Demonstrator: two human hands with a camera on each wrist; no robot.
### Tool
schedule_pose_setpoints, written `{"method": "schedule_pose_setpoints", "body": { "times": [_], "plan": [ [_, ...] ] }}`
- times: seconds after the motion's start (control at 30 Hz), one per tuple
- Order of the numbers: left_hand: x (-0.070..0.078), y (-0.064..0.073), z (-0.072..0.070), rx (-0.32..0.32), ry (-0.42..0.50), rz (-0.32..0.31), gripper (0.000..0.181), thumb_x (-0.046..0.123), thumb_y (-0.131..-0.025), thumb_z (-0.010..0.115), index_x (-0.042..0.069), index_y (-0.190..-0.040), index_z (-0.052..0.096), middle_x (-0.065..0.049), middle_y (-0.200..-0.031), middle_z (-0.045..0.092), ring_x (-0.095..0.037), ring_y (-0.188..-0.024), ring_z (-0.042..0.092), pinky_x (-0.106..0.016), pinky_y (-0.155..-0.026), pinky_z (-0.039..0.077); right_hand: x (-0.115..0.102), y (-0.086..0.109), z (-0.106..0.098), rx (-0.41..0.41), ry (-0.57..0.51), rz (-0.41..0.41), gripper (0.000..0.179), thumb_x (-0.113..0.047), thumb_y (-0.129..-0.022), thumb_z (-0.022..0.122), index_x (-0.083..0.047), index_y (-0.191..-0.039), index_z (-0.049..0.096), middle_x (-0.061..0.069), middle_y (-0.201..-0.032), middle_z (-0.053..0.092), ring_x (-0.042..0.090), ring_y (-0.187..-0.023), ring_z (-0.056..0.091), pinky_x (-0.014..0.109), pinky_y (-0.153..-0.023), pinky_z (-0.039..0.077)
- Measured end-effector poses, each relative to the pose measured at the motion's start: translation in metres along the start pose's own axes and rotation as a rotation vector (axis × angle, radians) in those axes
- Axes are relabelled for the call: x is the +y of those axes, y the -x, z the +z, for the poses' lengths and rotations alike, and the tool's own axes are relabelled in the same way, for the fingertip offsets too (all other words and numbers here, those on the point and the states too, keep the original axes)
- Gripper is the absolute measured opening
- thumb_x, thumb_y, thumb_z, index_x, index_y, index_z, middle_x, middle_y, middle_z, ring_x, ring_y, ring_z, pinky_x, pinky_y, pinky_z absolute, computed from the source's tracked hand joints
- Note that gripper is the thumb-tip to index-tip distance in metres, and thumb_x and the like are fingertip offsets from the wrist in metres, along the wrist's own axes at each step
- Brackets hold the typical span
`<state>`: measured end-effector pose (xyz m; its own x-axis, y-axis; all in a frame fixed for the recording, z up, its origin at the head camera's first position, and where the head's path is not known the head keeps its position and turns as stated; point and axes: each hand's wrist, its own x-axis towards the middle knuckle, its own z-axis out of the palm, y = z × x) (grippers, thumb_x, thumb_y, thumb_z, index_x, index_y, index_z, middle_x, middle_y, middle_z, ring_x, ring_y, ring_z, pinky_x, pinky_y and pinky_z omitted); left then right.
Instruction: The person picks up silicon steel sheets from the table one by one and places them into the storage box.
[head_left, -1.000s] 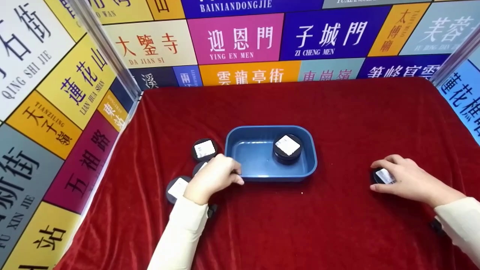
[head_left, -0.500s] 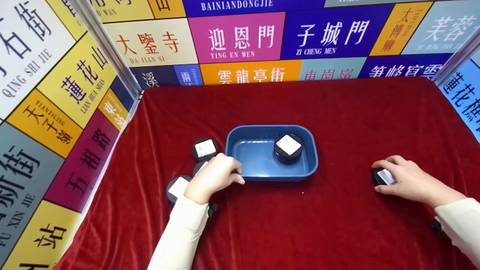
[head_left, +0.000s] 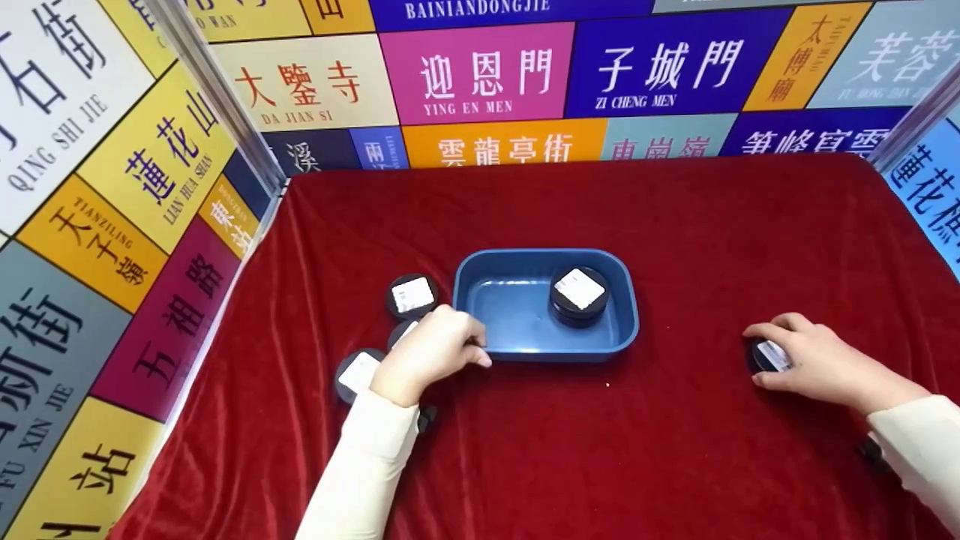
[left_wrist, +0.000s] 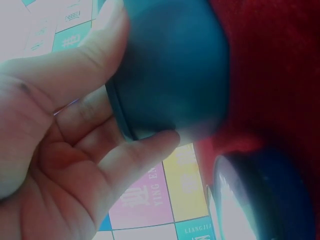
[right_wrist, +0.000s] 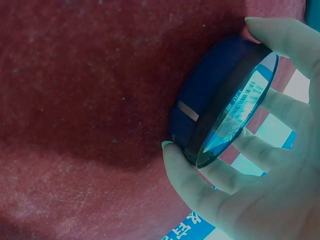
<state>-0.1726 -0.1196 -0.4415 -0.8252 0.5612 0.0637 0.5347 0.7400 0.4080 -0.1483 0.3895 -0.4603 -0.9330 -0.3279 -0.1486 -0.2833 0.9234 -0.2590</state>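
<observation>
In the head view, a blue rectangular plastic box [head_left: 517,351] stands mid-table with a round black lidded container [head_left: 578,315] inside, at its right end. My left hand [head_left: 439,345] holds the box by its near left corner; in the left wrist view the thumb [left_wrist: 107,45] and fingers lie against its wall. Off to the right, my right hand [head_left: 814,364] grips another round black container [head_left: 771,355] with a white label on top. From the right wrist view, thumb and fingers span this container [right_wrist: 215,95] across its sides, close over the cloth.
Left of the box lie more round black containers: one at the back [head_left: 412,296], one at the front [head_left: 358,376], and one [head_left: 401,331] mostly hidden by my left hand. A red velvet cloth [head_left: 675,225] covers the table, and printed panels [head_left: 480,79] border it.
The whole head view has shifted very slightly. Both hands keep their holds, and the box and containers stay in place.
</observation>
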Motion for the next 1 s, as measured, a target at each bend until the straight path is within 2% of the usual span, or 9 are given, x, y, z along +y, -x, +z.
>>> {"method": "schedule_pose_setpoints", "body": {
  "times": [0.4, 0.63, 1.0],
  "plan": [
    [0.0004, 0.0000, -0.0008, 0.006, -0.002, 0.001, 0.019, 0.030, -0.078, 0.085, 0.018, -0.071, 0.072, 0.006, -0.064, 0.066, -0.011, -0.061, 0.056, -0.031, -0.059, 0.050, -0.0018, -0.0001, -0.0013, -0.026, -0.016, 0.028, 0.057, -0.029, -0.080, 0.082, -0.010, -0.129, 0.061, 0.025, -0.124, 0.052, 0.040, -0.098, 0.056, 0.043, -0.074, 0.047],
    [0.0007, 0.0001, -0.0011, 0.004, -0.003, -0.012, 0.020, 0.032, -0.079, 0.085, 0.019, -0.071, 0.072, 0.006, -0.064, 0.065, -0.011, -0.061, 0.055, -0.031, -0.059, 0.050, -0.0017, 0.0003, -0.0010, -0.025, -0.021, 0.037, 0.057, -0.030, -0.080, 0.081, -0.010, -0.130, 0.060, 0.026, -0.125, 0.051, 0.042, -0.099, 0.055, 0.043, -0.074, 0.047],
    [0.0005, 0.0003, -0.0010, 0.000, 0.007, -0.004, 0.018, 0.029, -0.078, 0.085, 0.018, -0.071, 0.072, 0.006, -0.063, 0.064, -0.010, -0.061, 0.053, -0.029, -0.058, 0.048, -0.0003, 0.0024, -0.0044, -0.012, -0.009, 0.019, 0.056, -0.030, -0.080, 0.081, -0.010, -0.128, 0.061, 0.025, -0.123, 0.053, 0.040, -0.097, 0.056, 0.042, -0.074, 0.047]
  ]
}}
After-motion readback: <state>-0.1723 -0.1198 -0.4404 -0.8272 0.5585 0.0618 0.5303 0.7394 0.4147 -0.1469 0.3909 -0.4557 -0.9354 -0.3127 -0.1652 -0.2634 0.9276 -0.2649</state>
